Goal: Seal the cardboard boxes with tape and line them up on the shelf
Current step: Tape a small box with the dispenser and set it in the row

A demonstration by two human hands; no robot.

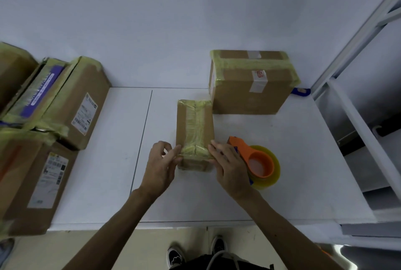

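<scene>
A small cardboard box (194, 126) lies on the white table (293, 161), with yellowish tape running along its top seam and over its near end. My left hand (161, 166) touches the box's near left corner with its fingertips. My right hand (227, 167) presses straight fingers against the near right corner. Just right of that hand rests an orange tape dispenser (259, 161) holding a yellowish tape roll. A larger taped box (251, 83) stands behind, against the wall.
Several taped boxes (54, 113) with labels are piled at the left edge of the table. A white metal shelf frame (355, 122) stands at the right. A small blue object (300, 91) lies behind the larger box. My shoes show below the table edge.
</scene>
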